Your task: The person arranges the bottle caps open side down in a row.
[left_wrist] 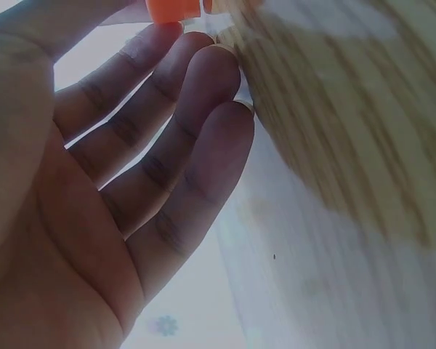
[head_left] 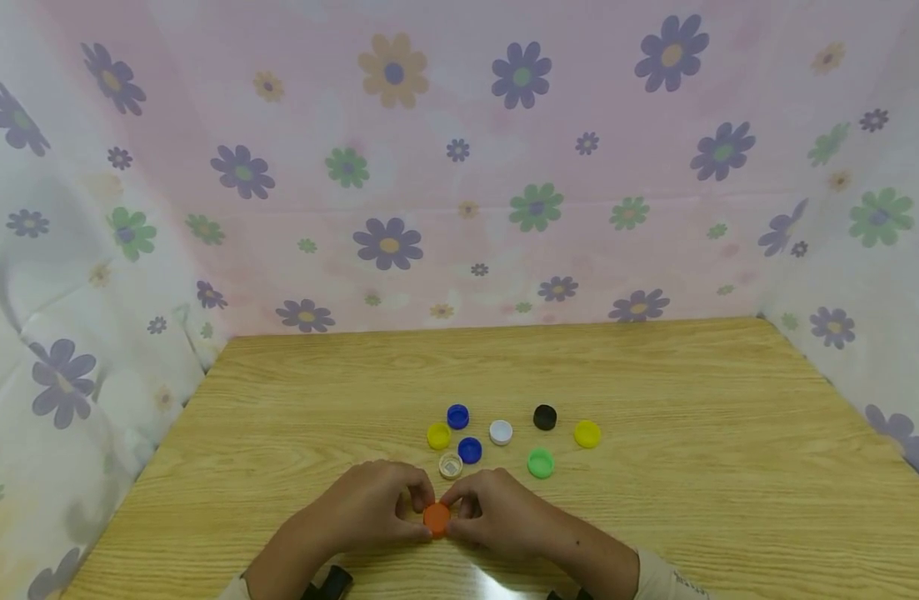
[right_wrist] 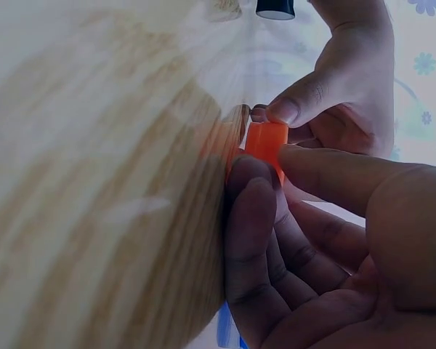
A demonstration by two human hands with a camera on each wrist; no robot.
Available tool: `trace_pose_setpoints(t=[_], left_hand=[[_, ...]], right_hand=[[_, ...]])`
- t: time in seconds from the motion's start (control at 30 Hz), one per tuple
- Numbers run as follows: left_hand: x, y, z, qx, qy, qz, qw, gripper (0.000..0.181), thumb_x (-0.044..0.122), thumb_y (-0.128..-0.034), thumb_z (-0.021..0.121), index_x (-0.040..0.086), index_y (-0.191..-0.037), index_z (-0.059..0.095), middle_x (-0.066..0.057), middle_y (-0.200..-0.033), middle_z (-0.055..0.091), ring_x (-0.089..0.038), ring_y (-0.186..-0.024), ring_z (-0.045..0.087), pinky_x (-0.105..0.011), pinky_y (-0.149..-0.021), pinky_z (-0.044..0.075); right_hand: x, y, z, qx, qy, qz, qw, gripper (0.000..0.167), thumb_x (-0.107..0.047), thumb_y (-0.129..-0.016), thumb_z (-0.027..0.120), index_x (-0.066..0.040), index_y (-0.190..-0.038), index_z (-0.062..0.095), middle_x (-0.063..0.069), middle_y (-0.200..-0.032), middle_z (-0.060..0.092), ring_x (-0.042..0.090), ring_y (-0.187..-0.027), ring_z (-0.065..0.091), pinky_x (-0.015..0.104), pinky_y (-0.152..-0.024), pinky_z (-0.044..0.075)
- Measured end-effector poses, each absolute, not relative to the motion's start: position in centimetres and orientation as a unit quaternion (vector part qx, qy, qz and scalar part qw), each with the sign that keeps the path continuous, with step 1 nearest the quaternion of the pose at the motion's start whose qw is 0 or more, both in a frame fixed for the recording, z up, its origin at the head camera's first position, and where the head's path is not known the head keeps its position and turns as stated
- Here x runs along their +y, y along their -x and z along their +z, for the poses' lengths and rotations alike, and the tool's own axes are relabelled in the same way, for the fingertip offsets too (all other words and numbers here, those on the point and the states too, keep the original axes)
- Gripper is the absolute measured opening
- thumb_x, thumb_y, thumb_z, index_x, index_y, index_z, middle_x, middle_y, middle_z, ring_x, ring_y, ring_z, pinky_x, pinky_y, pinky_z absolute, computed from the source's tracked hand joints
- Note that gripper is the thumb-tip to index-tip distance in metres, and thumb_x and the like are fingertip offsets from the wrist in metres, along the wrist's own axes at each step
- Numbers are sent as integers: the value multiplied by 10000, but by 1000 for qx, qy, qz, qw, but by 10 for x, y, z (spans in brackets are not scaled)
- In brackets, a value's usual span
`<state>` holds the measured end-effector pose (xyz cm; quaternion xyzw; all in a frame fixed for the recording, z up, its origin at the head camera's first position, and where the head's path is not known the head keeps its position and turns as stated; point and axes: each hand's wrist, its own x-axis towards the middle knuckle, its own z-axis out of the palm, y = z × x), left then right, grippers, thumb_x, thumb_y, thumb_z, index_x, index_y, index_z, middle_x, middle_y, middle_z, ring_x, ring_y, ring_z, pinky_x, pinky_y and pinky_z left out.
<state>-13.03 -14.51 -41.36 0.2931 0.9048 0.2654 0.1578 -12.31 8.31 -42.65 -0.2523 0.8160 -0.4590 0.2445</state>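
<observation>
An orange cap (head_left: 437,520) stands near the table's front edge, held between both hands. My left hand (head_left: 372,507) pinches it from the left with thumb and forefinger. From the right, my right hand (head_left: 502,514) pinches it the same way. In the left wrist view the orange cap (left_wrist: 173,10) shows at the top edge, above the curved fingers of the left hand (left_wrist: 123,153). The right wrist view has the orange cap (right_wrist: 267,145) close to the wood, with the right hand (right_wrist: 312,247) below it and the left hand (right_wrist: 341,87) above.
Beyond the hands on the wooden table (head_left: 317,383) lie two blue caps (head_left: 457,417), two yellow caps (head_left: 587,434), a white cap (head_left: 501,432), a black cap (head_left: 545,417), a green cap (head_left: 541,463) and a beige cap (head_left: 450,466). Flowered cloth (head_left: 459,192) hangs behind and at both sides.
</observation>
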Motion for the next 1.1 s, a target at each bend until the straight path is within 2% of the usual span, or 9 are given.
trace_pose_setpoints(t=[0.3,1.1], left_hand=[[-145,129,-411,902,-299,267,159,178,373,-801,834,314,-892,693,218,-804,634,37,-670,531,-186,-600,455],[-144,128,-414,913,-297,238,146,207,384,-780,847,314,-891,687,215,-784,592,39,-675,505,-185,-612,431]], right_hand=[[83,122,-426,820,249,-454,243,233,-84,-895,724,-22,-1120,734,-76,-723,654,17,-621,562,157,-562,441],[82,123,-428,824,258,-447,234,226,-97,-883,746,-51,-1105,743,-91,-721,652,15,-626,575,167,-572,461]])
